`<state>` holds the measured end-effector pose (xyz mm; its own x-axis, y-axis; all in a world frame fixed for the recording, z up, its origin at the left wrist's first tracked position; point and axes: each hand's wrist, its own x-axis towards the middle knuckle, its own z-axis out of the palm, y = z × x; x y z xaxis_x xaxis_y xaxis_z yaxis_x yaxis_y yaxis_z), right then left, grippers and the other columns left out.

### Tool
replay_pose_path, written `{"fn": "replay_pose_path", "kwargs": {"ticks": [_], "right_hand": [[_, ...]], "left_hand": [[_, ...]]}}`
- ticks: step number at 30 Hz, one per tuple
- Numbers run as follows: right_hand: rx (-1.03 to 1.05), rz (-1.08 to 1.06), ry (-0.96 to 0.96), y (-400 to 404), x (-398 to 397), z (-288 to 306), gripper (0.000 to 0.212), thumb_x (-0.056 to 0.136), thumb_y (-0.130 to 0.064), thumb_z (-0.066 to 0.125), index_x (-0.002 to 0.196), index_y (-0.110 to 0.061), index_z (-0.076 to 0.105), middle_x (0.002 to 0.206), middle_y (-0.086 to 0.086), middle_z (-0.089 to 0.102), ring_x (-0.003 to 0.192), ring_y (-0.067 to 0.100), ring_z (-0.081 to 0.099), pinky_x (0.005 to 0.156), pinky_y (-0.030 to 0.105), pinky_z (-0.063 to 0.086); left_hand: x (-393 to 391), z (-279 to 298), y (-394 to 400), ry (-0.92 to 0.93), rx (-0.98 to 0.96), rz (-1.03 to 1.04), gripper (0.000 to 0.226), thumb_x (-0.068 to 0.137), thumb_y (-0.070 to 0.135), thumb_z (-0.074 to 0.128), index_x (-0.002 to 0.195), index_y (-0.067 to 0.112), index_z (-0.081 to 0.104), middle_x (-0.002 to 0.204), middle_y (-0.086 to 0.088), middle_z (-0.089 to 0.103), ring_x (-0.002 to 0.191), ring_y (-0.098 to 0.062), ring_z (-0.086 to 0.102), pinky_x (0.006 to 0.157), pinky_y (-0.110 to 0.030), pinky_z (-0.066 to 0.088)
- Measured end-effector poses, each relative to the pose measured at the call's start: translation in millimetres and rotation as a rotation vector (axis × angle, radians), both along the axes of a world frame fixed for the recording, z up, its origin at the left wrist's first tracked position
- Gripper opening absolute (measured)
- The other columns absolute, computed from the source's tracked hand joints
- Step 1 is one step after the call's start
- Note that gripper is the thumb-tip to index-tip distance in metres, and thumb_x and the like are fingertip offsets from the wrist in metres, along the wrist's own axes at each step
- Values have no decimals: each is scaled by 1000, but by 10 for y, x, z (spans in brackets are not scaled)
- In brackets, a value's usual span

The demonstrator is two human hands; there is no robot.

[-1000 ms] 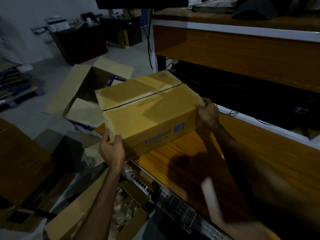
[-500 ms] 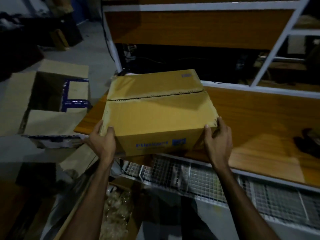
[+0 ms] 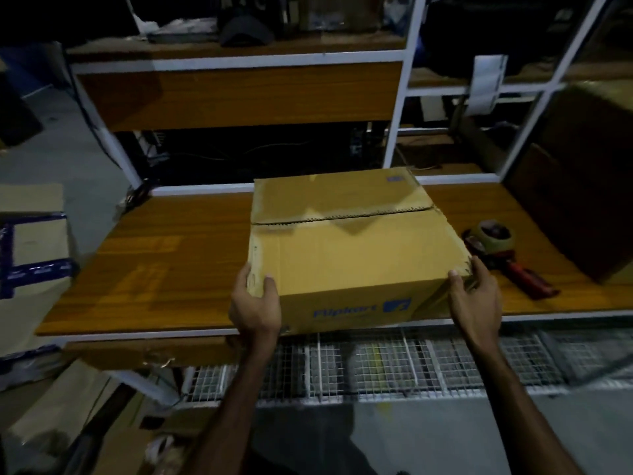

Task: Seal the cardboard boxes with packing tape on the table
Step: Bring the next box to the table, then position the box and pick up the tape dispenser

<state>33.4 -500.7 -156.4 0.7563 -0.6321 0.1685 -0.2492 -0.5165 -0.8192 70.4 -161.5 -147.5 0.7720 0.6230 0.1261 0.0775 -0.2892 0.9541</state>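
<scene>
A brown cardboard box point(image 3: 346, 248) with blue print on its front sits on the wooden table point(image 3: 164, 262), its top flaps folded shut along an untaped middle seam. My left hand point(image 3: 255, 303) grips the box's near left corner, thumb on top. My right hand point(image 3: 476, 299) holds the near right corner, fingers wrapped round the side. A tape dispenser point(image 3: 503, 252) with a red handle and a brown tape roll lies on the table just right of the box.
A second large cardboard box point(image 3: 582, 180) stands at the table's right end. A shelf point(image 3: 236, 60) runs above the table's back. An open box with blue tape point(image 3: 30, 248) sits on the floor at left. Wire mesh racks point(image 3: 394, 365) lie under the table's front edge.
The box has come from the table's left end to rest near its middle, both hands still on its near corners. The view swung right, and the tape dispenser now shows.
</scene>
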Motion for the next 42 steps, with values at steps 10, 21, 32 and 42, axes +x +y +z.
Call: {"fn": "replay_pose_path", "kwargs": {"ticks": [10,21,32,42], "right_hand": [[0,43,-12,-895,-121,-69,61,104,-49,62,157,-22,48,150,12,55,134,33,54,107,58,50],[-21,229,59,-1941,135,-276,34,108,-37,60,130,-13,71,122,9,73,111,25,66,88,36,49],[-496,618,746,-2621,1021,-285,80,104,-35,65,167,-39,16,149,22,46,131,37,54,108,50,50],[-201,618,596,-2649,1185,-429,65,96,-12,69,151,-29,40,129,7,61,105,23,61,87,40,51]], "left_hand": [[146,-7,-687,75,170,-95,50,96,28,72,143,17,60,143,-10,62,130,-34,57,102,-54,52],[444,297,-1636,26,984,-650,43,101,42,61,139,22,64,151,-5,54,142,-24,41,116,-53,35],[649,343,-2749,-5,979,-890,46,103,48,55,142,24,62,147,0,58,138,-18,44,115,-48,37],[715,342,-2936,-19,977,-914,43,102,47,56,138,25,65,146,1,59,137,-17,46,115,-48,37]]}}
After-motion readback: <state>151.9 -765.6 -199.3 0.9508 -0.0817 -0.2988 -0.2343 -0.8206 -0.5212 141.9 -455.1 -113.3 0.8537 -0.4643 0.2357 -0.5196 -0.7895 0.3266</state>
